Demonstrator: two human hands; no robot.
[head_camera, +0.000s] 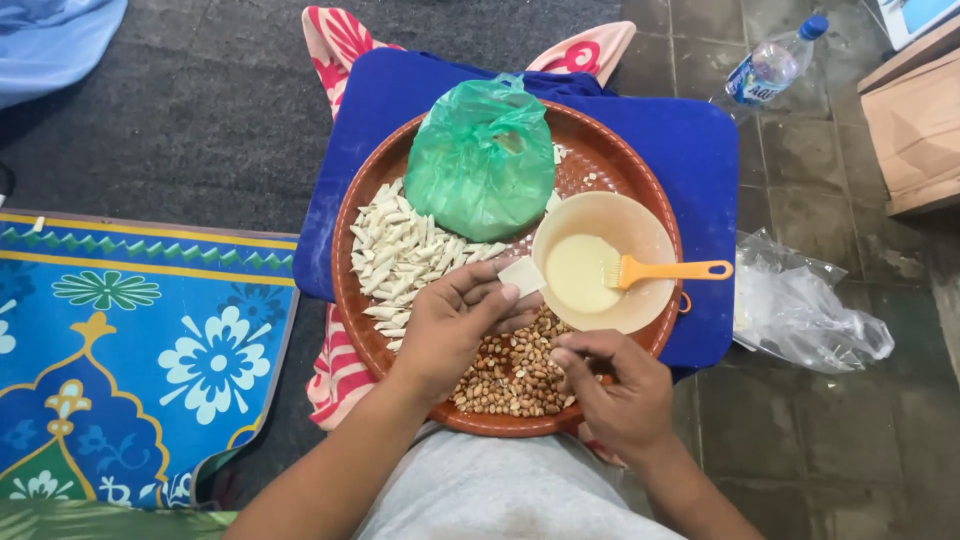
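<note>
A round brown tray rests on my lap over a blue cushion. My left hand holds a small pale dough square above the tray. My right hand has its fingers pinched together over a heap of peanuts, fingertips touching the nuts. A pile of folded white dough pieces lies on the tray's left side. A tied green plastic bag sits at the back of the tray. A beige bowl of pale liquid holds an orange brush.
A blue patterned mat lies on the left. A crumpled clear plastic bag sits on the tiled floor at right. A plastic water bottle and a cardboard box are at the upper right. Red striped cloth hangs below the tray.
</note>
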